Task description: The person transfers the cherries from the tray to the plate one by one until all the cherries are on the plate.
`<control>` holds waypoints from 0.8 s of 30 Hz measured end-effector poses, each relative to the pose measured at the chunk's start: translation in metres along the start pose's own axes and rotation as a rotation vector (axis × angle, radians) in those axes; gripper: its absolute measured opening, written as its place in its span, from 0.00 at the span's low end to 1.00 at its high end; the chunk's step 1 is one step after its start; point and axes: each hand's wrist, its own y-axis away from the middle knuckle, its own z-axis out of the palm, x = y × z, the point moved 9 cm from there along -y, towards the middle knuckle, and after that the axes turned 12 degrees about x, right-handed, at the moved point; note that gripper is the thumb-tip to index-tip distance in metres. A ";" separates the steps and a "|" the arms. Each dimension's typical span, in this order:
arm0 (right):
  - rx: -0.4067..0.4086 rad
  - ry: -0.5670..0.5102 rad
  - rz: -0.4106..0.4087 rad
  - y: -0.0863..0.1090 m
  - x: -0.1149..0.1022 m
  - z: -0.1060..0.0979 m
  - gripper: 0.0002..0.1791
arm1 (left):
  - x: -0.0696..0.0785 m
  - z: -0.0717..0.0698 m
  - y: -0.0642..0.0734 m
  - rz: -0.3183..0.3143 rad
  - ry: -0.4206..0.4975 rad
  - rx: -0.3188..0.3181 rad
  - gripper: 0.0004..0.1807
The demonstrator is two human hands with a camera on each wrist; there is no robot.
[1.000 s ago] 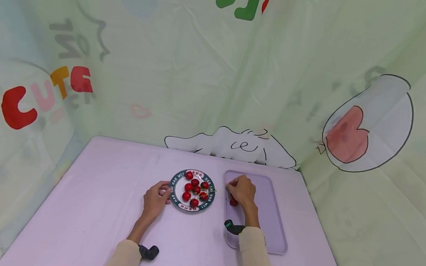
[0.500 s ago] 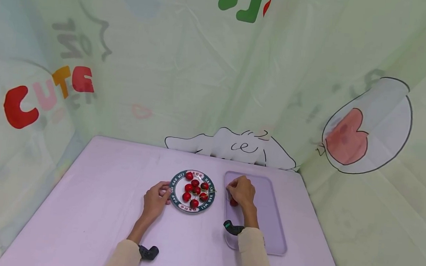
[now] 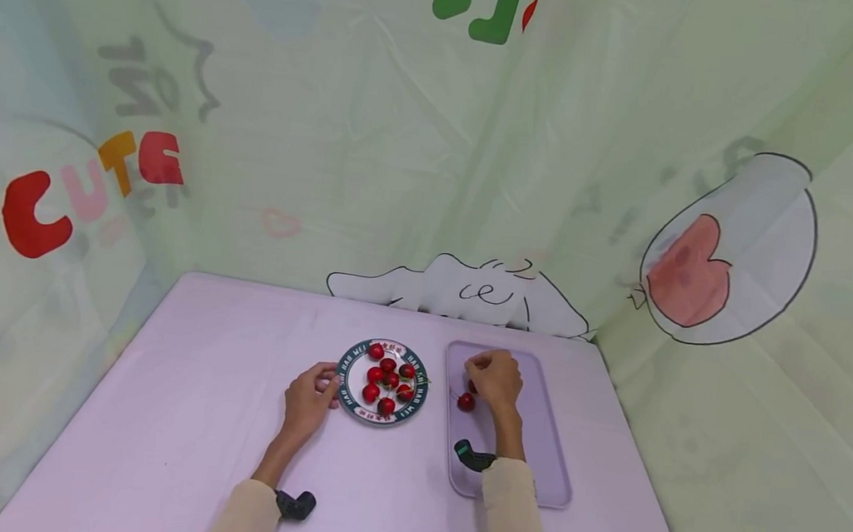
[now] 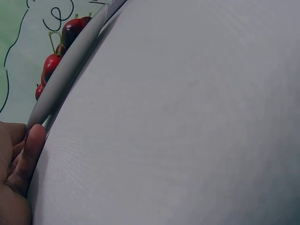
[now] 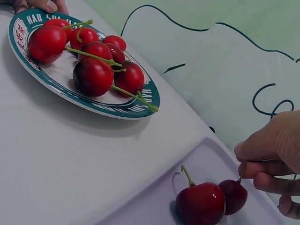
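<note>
My left hand (image 3: 307,399) grips the left rim of a round plate (image 3: 342,393) with a white middle and a dark green lettered border. Several red cherries (image 3: 386,406) with green stems are heaped on the plate. In the right wrist view, my right hand (image 5: 276,150) pinches the stem of a dark red cherry (image 5: 233,197) over the lilac tray (image 3: 559,477). Just beside that cherry, a larger red cherry (image 5: 200,204) sits in the tray with its stem up. From the head view, the right hand partly covers the pinched cherry.
The table (image 3: 224,350) has a pale lilac cover. A light green printed curtain (image 3: 374,170) rises behind it and along both sides. Between plate and tray lies a narrow strip of table.
My right hand has shifted a little to the right within the tray, and the cherry left of it shows more fully. The left hand and the plate stay in place.
</note>
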 end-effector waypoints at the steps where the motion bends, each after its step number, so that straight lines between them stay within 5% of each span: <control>1: 0.013 0.000 0.004 -0.001 0.001 -0.001 0.09 | 0.000 0.000 0.000 -0.001 0.000 0.000 0.19; 13: 0.122 -0.113 0.065 0.000 -0.006 -0.023 0.09 | 0.001 -0.001 -0.001 0.006 -0.003 0.006 0.18; 24: 0.226 -0.502 0.092 0.002 0.003 -0.017 0.05 | 0.002 -0.001 -0.001 -0.002 -0.004 0.003 0.18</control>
